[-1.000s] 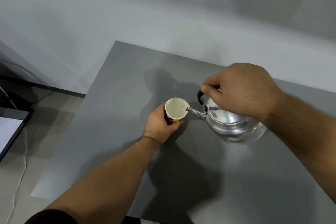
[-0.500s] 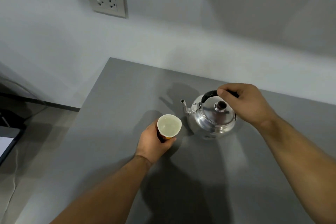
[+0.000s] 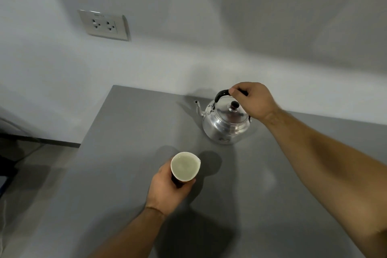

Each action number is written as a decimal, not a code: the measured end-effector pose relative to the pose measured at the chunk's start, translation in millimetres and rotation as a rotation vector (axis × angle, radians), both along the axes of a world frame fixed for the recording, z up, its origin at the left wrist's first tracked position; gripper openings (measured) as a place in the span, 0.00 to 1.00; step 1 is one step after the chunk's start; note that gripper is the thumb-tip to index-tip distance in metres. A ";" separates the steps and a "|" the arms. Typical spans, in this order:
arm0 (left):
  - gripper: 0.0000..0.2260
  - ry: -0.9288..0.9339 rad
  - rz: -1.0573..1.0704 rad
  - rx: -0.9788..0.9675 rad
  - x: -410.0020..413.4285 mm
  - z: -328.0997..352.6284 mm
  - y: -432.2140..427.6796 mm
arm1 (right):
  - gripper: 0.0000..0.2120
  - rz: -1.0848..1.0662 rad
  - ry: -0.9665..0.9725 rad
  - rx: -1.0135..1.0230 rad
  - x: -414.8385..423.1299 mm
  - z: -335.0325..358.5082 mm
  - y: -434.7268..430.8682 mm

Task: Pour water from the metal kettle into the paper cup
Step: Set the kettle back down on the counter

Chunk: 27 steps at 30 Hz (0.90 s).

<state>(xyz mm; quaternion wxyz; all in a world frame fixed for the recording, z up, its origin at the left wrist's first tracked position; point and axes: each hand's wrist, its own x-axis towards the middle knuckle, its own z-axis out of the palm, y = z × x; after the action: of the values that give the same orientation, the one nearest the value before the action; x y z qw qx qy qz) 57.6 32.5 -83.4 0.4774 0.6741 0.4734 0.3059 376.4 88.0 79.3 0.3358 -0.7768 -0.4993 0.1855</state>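
The metal kettle (image 3: 227, 124) stands upright on the grey table (image 3: 125, 128) near the back wall, lid on, spout pointing left. My right hand (image 3: 252, 100) is closed around its black handle from above. The paper cup (image 3: 184, 166), white inside with liquid in it, is held in my left hand (image 3: 168, 188) nearer to me and left of the kettle, seemingly lifted off the table. Cup and kettle are well apart.
A double wall socket (image 3: 104, 25) sits on the white wall at the upper left. The table's left edge (image 3: 92, 123) drops to a floor with dark objects and a cable at far left.
The kettle went from tilted, spout over the cup and pouring, to upright on the table farther back. The cup in my left hand has come toward me, away from the kettle.
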 end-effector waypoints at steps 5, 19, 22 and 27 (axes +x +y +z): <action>0.28 -0.007 0.006 0.020 0.5 3.0 -1.1 | 0.10 0.003 -0.022 -0.016 9.4 -1.9 17.6; 0.28 -0.014 0.006 -0.009 1.3 6.0 -2.1 | 0.10 -0.044 -0.047 0.003 23.5 -0.8 36.4; 0.27 -0.002 0.008 -0.009 2.0 6.7 -2.1 | 0.10 -0.034 -0.060 -0.006 24.9 -2.3 36.2; 0.27 0.008 0.012 -0.022 2.2 5.4 -1.2 | 0.14 0.000 -0.103 -0.021 21.5 -0.7 32.2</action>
<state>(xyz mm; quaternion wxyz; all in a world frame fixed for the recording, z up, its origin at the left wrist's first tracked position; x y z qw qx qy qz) 59.8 31.3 -78.1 0.4810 0.6672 0.4827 0.3009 397.9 120.2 78.6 0.3016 -0.7888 -0.5140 0.1506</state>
